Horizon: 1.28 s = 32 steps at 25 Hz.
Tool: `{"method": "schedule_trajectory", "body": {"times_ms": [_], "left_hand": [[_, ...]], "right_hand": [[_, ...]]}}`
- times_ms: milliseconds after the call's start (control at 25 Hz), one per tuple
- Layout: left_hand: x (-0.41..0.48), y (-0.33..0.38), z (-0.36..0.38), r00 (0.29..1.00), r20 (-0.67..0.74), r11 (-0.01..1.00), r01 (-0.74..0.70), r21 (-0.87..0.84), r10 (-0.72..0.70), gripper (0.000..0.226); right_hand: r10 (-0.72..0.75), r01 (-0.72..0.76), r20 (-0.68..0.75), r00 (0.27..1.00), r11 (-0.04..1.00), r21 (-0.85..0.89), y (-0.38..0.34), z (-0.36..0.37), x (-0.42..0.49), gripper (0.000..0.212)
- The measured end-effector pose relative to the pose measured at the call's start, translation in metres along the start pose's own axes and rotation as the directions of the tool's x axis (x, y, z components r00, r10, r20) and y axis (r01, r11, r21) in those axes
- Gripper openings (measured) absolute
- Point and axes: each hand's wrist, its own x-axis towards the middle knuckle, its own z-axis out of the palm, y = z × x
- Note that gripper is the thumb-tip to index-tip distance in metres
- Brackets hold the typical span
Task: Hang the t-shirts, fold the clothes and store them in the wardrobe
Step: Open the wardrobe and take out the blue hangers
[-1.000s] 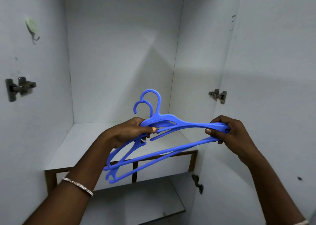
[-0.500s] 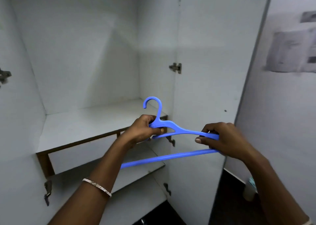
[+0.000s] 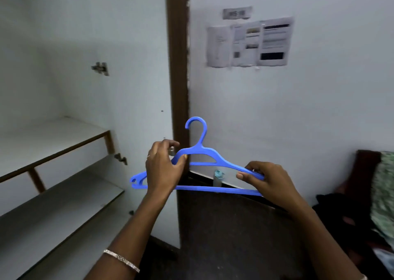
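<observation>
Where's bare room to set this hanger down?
Both shelves look bare: the upper shelf, between the side wall and its brown front edge, and the lower shelf beneath. Crowded at far right: dark clothes and patterned fabric.

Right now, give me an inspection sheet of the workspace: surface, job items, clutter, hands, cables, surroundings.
Surface: two white wardrobe shelves in view.
Job's things: blue hanger, held level, hook up, no shirt on it.
Clutter: small bottle at the foot of the wall, blurred; dark clothes and patterned cloth far right.
Hands: left hand grips the hanger's left shoulder; right hand holds its right end, fingers curled.
Cables: nothing seen.
Surroundings: open wardrobe door with hinge; papers stuck on the wall.
</observation>
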Motion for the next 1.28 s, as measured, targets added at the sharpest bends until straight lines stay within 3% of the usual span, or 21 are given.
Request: {"method": "schedule_trajectory", "body": {"times_ms": [80,160,280,400,520,640,840,1040,1120,1280], "left_hand": [[-0.029,0.042,0.037,0.990,-0.111,0.996,-0.086,-0.026,0.082,0.018],[-0.059,0.088,0.082,0.995,-0.091,0.993,-0.061,-0.101,0.052,0.012],[-0.101,0.159,0.157,0.994,0.082,0.970,0.088,-0.227,-0.071,0.013],[-0.146,0.228,0.230,0.968,0.246,0.955,0.120,-0.272,-0.052,0.023],[-0.185,0.292,0.294,0.891,0.451,0.931,0.201,-0.304,-0.045,0.036],[-0.219,0.348,0.344,0.746,0.663,0.885,0.350,-0.308,-0.064,0.044],[-0.283,0.452,0.419,0.451,0.889,0.724,0.589,-0.359,0.074,0.031],[-0.347,0.544,0.494,0.187,0.965,0.647,0.716,-0.263,0.185,0.025],[-0.379,0.580,0.532,0.094,0.971,0.652,0.726,-0.218,0.220,0.024],[-0.430,0.651,0.607,-0.088,0.964,0.694,0.710,-0.116,0.251,0.022]], "right_hand": [[0.083,-0.083,-0.064,0.994,0.996,0.014,0.042,-0.029,-0.028,0.036],[0.189,-0.186,-0.125,0.974,0.982,0.039,0.090,-0.064,-0.061,0.037],[0.276,-0.271,-0.204,0.939,0.961,0.051,0.161,-0.125,-0.109,0.045],[0.336,-0.331,-0.247,0.909,0.941,0.066,0.225,-0.186,-0.163,0.046],[0.426,-0.406,-0.291,0.856,0.905,0.131,0.283,-0.241,-0.219,0.037],[0.518,-0.470,-0.322,0.792,0.855,0.219,0.325,-0.284,-0.270,0.039],[0.666,-0.590,-0.418,0.618,0.744,0.314,0.375,-0.344,-0.360,0.031],[0.773,-0.665,-0.479,0.416,0.617,0.420,0.421,-0.386,-0.448,0.031],[0.802,-0.685,-0.500,0.327,0.566,0.458,0.449,-0.405,-0.478,0.024],[0.809,-0.729,-0.546,0.217,0.506,0.461,0.509,-0.441,-0.521,0.025]]}}
